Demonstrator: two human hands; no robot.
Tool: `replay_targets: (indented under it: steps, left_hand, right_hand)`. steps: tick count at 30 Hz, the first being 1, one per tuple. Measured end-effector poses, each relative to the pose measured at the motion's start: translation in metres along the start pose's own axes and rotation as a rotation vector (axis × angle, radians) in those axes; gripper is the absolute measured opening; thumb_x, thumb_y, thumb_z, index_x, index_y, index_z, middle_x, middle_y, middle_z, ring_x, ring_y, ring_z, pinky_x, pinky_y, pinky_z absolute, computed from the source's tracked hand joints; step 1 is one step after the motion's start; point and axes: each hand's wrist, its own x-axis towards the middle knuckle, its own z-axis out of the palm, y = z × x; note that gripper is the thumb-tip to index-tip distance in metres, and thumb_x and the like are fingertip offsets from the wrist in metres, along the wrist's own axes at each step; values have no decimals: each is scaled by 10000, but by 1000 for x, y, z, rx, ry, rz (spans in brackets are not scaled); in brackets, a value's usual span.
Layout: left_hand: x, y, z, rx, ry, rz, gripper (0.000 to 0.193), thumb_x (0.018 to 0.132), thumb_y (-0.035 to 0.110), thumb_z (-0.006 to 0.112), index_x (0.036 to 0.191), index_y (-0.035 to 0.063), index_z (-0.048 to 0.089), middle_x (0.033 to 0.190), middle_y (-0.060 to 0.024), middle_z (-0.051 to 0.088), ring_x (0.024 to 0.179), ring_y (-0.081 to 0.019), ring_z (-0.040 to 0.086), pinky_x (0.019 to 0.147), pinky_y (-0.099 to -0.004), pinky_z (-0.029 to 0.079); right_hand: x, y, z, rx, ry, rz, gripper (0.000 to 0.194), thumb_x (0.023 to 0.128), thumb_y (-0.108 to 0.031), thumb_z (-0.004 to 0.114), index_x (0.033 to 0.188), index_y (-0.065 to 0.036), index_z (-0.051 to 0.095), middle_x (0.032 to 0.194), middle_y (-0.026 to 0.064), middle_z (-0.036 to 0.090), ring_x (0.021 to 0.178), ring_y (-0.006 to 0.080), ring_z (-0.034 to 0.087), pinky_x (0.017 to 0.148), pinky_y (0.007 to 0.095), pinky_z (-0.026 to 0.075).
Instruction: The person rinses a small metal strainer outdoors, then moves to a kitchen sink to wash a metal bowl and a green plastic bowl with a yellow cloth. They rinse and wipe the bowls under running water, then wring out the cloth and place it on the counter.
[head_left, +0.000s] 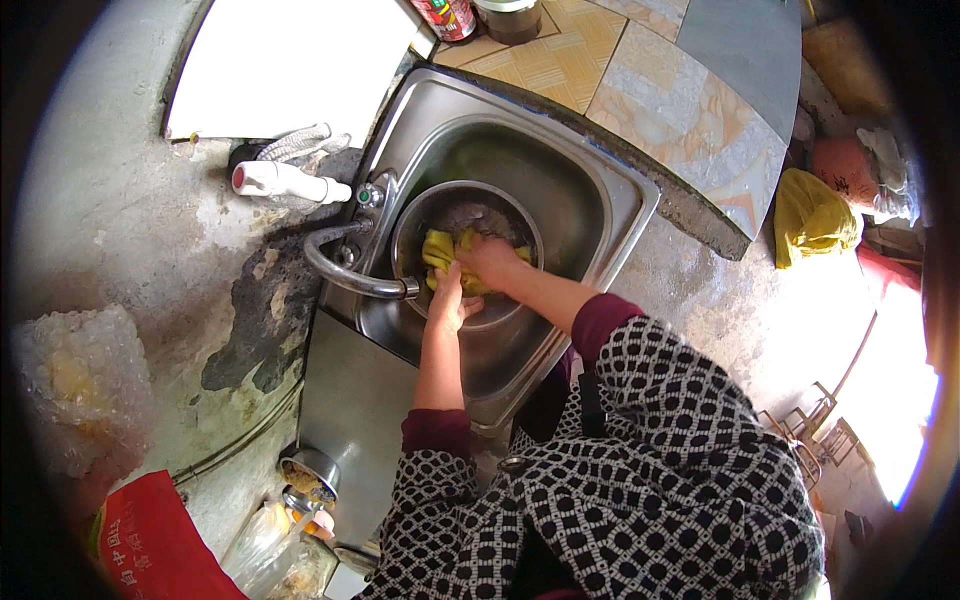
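Note:
Both hands are inside a round metal basin (534, 225) that stands in a stainless steel sink (577, 180). Bunched-up yellow cloth (438, 249) lies in the basin, spreading out on both sides of the hands. My right hand (490, 262) presses down on the cloth from the right, its fingers closed into the folds. Lower and to the left, my left hand (448, 300) holds the cloth's near edge, with its thumb pointing to the right. The fingertips are partly hidden in the folds. A curved metal faucet spout (352, 279) ends at the basin's left rim.
A green-marked tap handle (369, 195) and a white plastic pipe fitting (289, 182) are left of the sink. Beyond it, a tiled counter (675, 127) carries a red can (448, 16) and a jar (511, 22). A metal bowl (319, 469) stands at lower left.

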Motion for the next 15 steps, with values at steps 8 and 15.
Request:
replay_targets:
  steps: [8,15]
  left_hand:
    - [-6,2,-9,-284,11,-166,699,849,561,420,1355,162,150,1319,-252,267,1035,-440,473,859,-559,408]
    - [-23,24,-29,-522,-370,-97,447,870,414,496,1043,6,558,906,-144,619,761,-251,615,770,-398,498]
  right_hand:
    - [2,-5,0,470,262,242,311,724,-178,605,1010,-72,546,827,177,626,811,332,614,672,422,490]
    - [-110,-96,-34,662,431,-250,221,689,-224,635,873,-106,599,904,145,538,745,327,576,672,418,474]
